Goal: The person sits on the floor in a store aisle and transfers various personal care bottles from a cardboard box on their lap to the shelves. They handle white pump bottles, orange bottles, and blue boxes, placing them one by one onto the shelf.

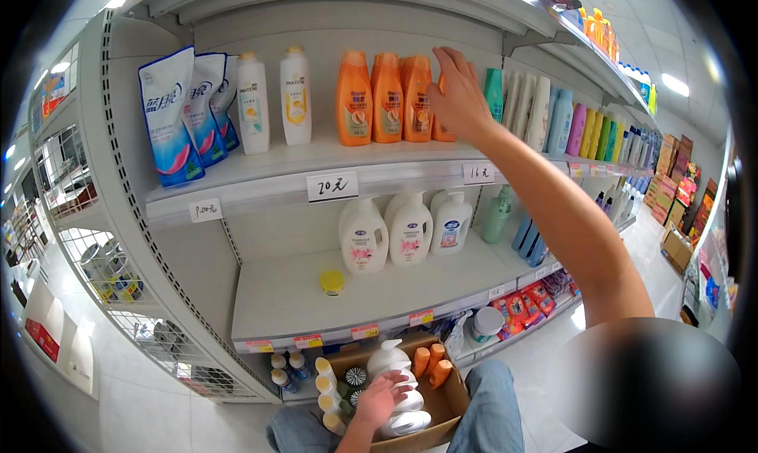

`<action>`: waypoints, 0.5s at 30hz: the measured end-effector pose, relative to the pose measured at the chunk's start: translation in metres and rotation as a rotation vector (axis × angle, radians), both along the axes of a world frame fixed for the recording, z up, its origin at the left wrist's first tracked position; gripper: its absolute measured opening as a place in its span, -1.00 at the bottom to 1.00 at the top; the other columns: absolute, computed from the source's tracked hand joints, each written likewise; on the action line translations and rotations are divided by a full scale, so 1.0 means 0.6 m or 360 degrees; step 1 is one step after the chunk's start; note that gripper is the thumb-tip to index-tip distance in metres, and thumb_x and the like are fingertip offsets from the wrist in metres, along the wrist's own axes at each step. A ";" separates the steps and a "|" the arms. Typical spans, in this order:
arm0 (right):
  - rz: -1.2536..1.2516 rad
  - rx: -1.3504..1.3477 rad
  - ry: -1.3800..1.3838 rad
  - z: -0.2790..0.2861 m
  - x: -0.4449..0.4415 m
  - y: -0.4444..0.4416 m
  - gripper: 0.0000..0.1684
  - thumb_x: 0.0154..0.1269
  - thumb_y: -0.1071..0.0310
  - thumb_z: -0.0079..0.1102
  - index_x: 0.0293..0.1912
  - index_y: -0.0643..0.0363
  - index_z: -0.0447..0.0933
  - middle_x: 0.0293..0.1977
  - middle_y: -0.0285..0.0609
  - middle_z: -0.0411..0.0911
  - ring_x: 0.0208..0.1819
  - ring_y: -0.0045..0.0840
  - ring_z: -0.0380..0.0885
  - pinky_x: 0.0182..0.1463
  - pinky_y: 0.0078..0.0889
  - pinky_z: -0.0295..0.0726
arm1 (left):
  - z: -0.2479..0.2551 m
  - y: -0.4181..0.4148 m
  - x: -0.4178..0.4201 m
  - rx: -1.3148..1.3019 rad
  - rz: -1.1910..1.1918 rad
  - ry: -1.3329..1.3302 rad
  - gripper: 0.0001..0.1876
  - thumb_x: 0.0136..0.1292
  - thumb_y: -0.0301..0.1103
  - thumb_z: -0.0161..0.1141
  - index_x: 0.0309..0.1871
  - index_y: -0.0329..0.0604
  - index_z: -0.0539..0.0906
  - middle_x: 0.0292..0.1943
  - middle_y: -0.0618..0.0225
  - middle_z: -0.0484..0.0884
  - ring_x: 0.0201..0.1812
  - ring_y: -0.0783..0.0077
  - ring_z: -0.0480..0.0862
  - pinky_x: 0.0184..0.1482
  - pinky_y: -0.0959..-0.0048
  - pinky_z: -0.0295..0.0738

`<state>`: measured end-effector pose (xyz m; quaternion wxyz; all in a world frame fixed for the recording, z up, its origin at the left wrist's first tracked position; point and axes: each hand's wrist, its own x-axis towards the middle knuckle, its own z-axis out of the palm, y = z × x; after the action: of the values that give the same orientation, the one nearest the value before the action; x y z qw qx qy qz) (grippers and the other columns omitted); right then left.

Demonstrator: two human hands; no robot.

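My right hand [460, 97] is raised to the upper shelf [249, 167], its fingers and thumb around the top of an orange shampoo bottle [444, 127]. That bottle stands upright at the right end of a group of orange shampoo bottles [354, 100]. My left hand [382, 398] hovers over white pump bottles [408, 423] in a cardboard box [456, 397], fingers spread and nothing held. In the same box are several orange bottles [439, 373] and yellow-capped white bottles [327, 385]. The box sits between my knees.
Blue-and-white refill pouches [172, 118] and Pantene bottles [253, 103] stand left on the upper shelf. Large white jugs [362, 240] and a yellow-lidded tub [331, 283] are on the shelf below. A green bottle [492, 91] stands close right of my right hand. A metal side panel [160, 245] bounds the left.
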<state>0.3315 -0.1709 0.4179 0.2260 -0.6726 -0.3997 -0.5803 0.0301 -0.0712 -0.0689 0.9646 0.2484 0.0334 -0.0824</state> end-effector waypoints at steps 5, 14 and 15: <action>-0.0481 -0.0154 0.0016 0.037 0.059 0.021 -0.31 0.34 0.15 0.15 0.37 0.20 0.31 0.40 0.12 0.27 0.36 0.18 0.23 0.33 0.25 0.37 | -0.010 0.005 0.009 -0.0033 -0.0010 -0.0063 -0.54 0.39 -0.23 0.08 0.27 -0.30 0.48 0.18 0.06 0.59 0.15 -0.04 0.60 0.19 0.12 0.51; 0.0902 0.0684 0.0046 -0.066 -0.040 0.003 -0.81 0.34 0.47 0.28 -0.11 0.18 0.47 -0.27 -0.25 0.51 -0.31 -0.59 0.50 -0.26 -0.38 0.57 | -0.016 0.020 -0.005 -0.0063 0.0015 -0.0080 -0.60 0.46 -0.20 0.07 0.26 -0.20 0.48 0.16 0.12 0.60 0.10 0.12 0.64 0.09 0.27 0.57; 0.0871 0.0807 0.0071 -0.086 -0.078 -0.035 -0.80 0.34 0.46 0.29 -0.08 0.19 0.49 -0.23 -0.24 0.53 -0.29 -0.56 0.53 -0.24 -0.36 0.60 | -0.014 0.020 0.001 -0.0008 -0.0009 -0.0111 -0.61 0.45 -0.23 0.08 0.26 -0.19 0.48 0.15 0.11 0.60 0.10 0.13 0.65 0.08 0.28 0.58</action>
<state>0.2846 -0.1922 0.3662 0.5409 -0.4759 -0.4033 -0.5642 0.0309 -0.0594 -0.0771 0.9656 0.2487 -0.0011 -0.0766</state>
